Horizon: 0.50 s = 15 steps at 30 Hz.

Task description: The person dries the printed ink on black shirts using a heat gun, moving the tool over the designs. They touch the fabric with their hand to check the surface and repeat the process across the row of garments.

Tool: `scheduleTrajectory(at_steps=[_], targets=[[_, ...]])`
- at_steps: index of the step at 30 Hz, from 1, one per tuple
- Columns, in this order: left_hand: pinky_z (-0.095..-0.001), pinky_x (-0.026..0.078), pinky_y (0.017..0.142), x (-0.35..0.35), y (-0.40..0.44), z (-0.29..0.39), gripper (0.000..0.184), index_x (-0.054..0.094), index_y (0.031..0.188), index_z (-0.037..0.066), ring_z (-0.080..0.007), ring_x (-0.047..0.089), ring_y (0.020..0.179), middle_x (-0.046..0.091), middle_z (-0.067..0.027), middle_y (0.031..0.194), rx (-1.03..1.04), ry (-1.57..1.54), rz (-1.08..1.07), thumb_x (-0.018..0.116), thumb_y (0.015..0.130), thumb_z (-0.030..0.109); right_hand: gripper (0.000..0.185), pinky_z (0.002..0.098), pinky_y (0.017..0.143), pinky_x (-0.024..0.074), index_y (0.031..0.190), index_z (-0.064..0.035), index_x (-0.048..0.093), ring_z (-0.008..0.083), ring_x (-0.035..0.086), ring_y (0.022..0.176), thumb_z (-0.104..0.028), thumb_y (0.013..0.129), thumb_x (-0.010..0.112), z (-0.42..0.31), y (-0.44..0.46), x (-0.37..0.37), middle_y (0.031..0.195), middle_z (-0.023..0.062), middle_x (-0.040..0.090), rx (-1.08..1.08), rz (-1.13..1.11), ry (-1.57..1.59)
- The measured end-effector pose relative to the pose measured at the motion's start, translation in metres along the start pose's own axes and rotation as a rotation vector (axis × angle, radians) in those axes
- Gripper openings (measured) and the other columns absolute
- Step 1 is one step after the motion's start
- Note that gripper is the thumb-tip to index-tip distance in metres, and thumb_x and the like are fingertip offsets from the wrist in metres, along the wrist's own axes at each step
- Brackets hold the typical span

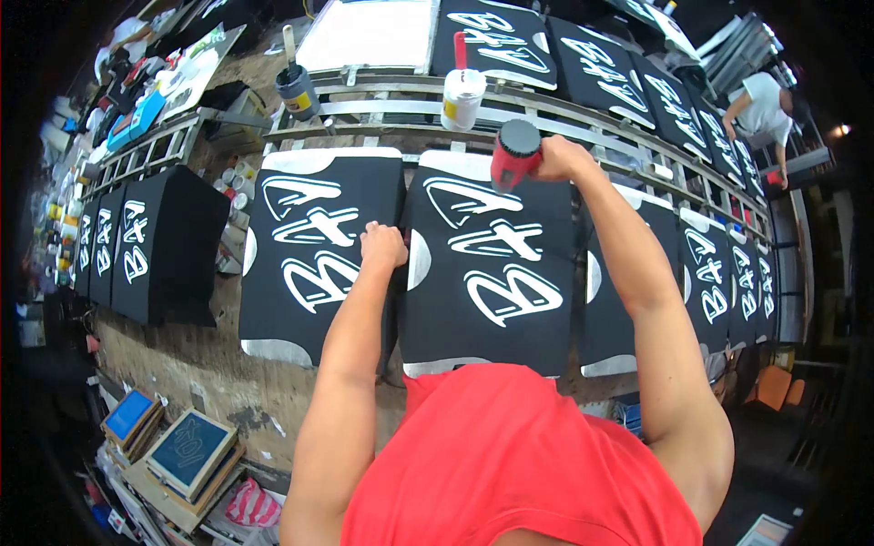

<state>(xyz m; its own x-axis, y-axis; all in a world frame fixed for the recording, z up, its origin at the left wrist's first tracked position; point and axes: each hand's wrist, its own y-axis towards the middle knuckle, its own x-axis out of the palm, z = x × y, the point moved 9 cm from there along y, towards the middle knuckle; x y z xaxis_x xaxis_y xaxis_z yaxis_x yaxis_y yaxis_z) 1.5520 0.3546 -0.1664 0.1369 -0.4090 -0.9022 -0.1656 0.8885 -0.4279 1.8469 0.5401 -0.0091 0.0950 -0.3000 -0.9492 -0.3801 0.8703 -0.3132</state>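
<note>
My right hand [563, 159] grips a red heat gun [515, 156] with a black round end, held above the top of a black fabric panel [437, 314]. White outlined letters [514, 293] run across that panel. My left hand [384, 244] is closed, its fingers curled at the right edge of the neighbouring black panel [291, 337], near the gap between the two. Whatever those fingers may hold is hidden. Both panels lie on boards with silvery margins showing around the cloth.
Behind the panels runs a metal rail [391, 106], carrying a white tub [462, 100] with a red handle and a grey tub [297, 91]. More printed panels [706, 273] line both sides. A co-worker [763, 109] stands far right. Framed screens [189, 453] lie lower left.
</note>
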Motion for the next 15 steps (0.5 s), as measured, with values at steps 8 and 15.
scheduleTrajectory(at_steps=[8,15], targets=[[-0.0483,0.05,0.11,0.014,0.009,-0.007,0.056,0.067,0.126,-0.008,-0.0391,0.055,0.136,0.06,-0.0261,0.142,0.025,0.014,0.071,0.068,0.087,0.031,0.046,0.0478,0.08,0.06,0.106,-0.0086,0.076,0.0412,0.073,0.092,-0.035,0.068,0.079,0.051,-0.036,0.01,0.099,0.0217,0.076,0.07,-0.023,0.14],[-0.0489,0.05,0.11,0.016,0.01,-0.009,0.062,0.064,0.13,-0.009,-0.0398,0.054,0.136,0.058,-0.027,0.144,0.034,0.01,0.072,0.069,0.087,0.035,0.047,0.0465,0.082,0.0595,0.111,-0.0129,0.076,0.04,0.073,0.091,-0.036,0.07,0.083,0.061,-0.055,0.03,0.097,0.0203,0.077,0.091,-0.19,0.184]])
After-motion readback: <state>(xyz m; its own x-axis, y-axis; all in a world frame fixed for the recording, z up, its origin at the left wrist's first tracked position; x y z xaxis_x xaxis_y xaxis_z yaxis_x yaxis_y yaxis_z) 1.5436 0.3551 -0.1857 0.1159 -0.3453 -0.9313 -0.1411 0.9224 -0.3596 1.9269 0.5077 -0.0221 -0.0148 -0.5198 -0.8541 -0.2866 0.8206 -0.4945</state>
